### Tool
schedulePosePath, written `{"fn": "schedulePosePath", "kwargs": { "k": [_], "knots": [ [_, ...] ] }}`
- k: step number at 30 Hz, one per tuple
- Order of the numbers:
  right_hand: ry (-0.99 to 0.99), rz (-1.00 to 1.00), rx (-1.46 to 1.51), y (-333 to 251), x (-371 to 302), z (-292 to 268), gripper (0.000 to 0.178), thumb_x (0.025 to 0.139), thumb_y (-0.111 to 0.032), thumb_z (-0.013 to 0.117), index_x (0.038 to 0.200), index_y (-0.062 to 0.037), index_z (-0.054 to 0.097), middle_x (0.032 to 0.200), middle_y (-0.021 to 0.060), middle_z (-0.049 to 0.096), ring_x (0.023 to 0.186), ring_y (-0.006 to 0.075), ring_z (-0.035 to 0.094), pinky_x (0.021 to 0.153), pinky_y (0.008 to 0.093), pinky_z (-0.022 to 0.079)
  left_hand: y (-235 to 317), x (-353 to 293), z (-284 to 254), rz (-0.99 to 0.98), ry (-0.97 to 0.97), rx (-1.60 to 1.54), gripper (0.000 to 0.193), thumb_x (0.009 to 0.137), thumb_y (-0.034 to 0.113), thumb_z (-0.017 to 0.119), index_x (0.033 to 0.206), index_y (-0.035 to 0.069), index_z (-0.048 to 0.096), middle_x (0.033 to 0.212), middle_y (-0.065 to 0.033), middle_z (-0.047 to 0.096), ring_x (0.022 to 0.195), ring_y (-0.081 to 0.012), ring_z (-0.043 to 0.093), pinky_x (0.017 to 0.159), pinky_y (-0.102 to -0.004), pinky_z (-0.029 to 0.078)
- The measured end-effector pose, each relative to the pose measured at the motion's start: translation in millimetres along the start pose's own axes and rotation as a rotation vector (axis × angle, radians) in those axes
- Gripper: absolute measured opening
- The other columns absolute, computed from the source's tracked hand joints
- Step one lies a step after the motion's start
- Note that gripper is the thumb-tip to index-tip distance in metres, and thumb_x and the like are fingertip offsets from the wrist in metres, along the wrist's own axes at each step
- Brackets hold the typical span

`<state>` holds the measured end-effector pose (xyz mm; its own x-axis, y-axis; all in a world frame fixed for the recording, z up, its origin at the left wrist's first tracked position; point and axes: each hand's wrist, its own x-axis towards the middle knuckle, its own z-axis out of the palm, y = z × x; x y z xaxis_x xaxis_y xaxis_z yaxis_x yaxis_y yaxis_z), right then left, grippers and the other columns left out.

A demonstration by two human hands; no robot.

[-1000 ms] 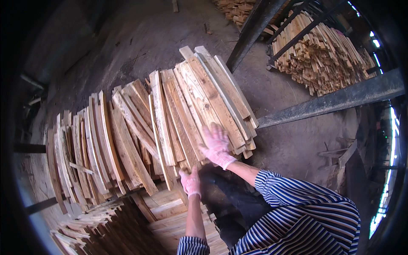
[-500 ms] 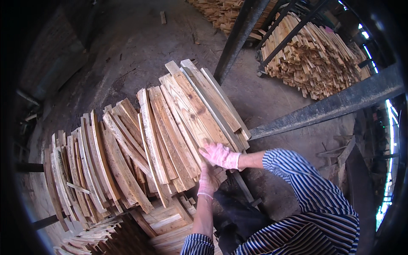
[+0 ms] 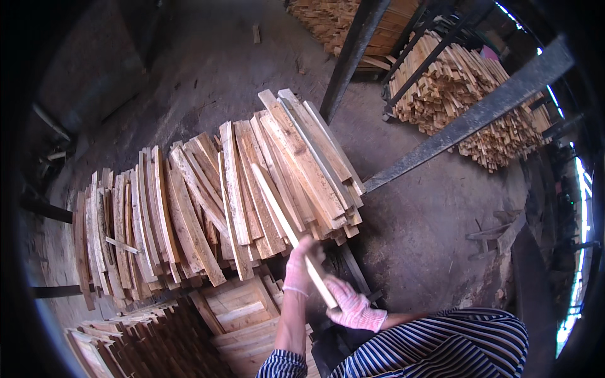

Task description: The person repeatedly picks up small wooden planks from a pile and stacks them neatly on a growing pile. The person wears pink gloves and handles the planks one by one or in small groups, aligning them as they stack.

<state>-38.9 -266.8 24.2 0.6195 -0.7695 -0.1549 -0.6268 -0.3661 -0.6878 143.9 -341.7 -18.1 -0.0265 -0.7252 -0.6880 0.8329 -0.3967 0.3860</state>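
Seen from the head camera, a pale wooden strip slants from the top of a row of rough planks down toward the wearer's body. The right hand, in a pinkish knit glove, is closed on the strip's near end, its palm hidden. The left hand, also gloved, touches the strip farther up; its fingers are blurred, so how firmly they grip cannot be told. The planks lie side by side, overlapping, hiding most of what supports them. Beneath, at lower left, stacked boards fade into shadow and are cut off by the bottom edge. A dark metal beam crosses in front of a large woodpile at upper right. A striped sleeve covers the lower right, and black rims swallow the corners.
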Motion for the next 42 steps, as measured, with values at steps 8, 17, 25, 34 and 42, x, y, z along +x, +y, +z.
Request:
{"fn": "schedulePosePath", "kwargs": {
  "k": [8,17,25,34,42],
  "knots": [
    [-0.748,0.555,1.294,-39,-20,-26,0.056,0.097,-0.025,0.068,0.145,-0.0058,0.046,0.116,0.0089,0.068,0.094,0.0145,0.066,0.080,0.0290,0.054,-15,-68,-65,0.211,-0.089,-0.169,0.053,0.081,0.023,0.075,0.127,0.001,0.060,0.094,-0.0124,0.065,0.080,-0.0271,0.065,0.072,-0.0456,0.056],
    [-0.419,0.248,1.467,-124,205,-117,0.032,0.101,-0.031,0.060,0.119,-0.0053,0.065,0.103,0.0070,0.071,0.088,0.0175,0.068,0.077,0.0321,0.059,193,-109,53,0.758,-0.303,0.266,0.125,0.078,0.092,0.047,0.164,0.007,0.012,0.165,-0.0206,0.024,0.152,-0.0383,0.023,0.122,-0.0555,0.024],
    [0.690,-0.600,1.515,-269,547,-564,0.026,0.105,-0.017,0.055,0.129,-0.0077,0.053,0.103,0.0071,0.063,0.086,0.0167,0.064,0.077,0.0333,0.060,124,-90,-4,0.356,-0.220,0.424,0.084,0.097,0.061,0.059,0.158,0.006,0.035,0.153,-0.0146,0.047,0.143,-0.0298,0.042,0.116,-0.0459,0.035],
    [0.001,-0.353,0.767,-246,561,-365,0.107,0.093,-0.038,0.075,0.164,-0.0111,0.000,0.144,0.0219,0.056,0.126,0.0293,0.061,0.104,0.0411,0.052,24,-74,-123,0.057,0.005,0.810,0.083,0.097,0.062,0.059,0.156,0.007,0.040,0.157,-0.0118,0.042,0.143,-0.0280,0.041,0.118,-0.0396,0.032],
    [-0.079,0.558,-0.285,67,446,-122,0.133,0.074,-0.071,0.075,0.164,-0.0091,-0.001,0.167,0.0318,0.004,0.154,0.0507,0.008,0.123,0.0614,0.014,-28,35,-84,0.114,0.054,0.782,0.069,0.101,0.052,0.055,0.150,0.005,0.048,0.154,-0.0157,0.048,0.143,-0.0270,0.043,0.119,-0.0381,0.032]
  ]
}}
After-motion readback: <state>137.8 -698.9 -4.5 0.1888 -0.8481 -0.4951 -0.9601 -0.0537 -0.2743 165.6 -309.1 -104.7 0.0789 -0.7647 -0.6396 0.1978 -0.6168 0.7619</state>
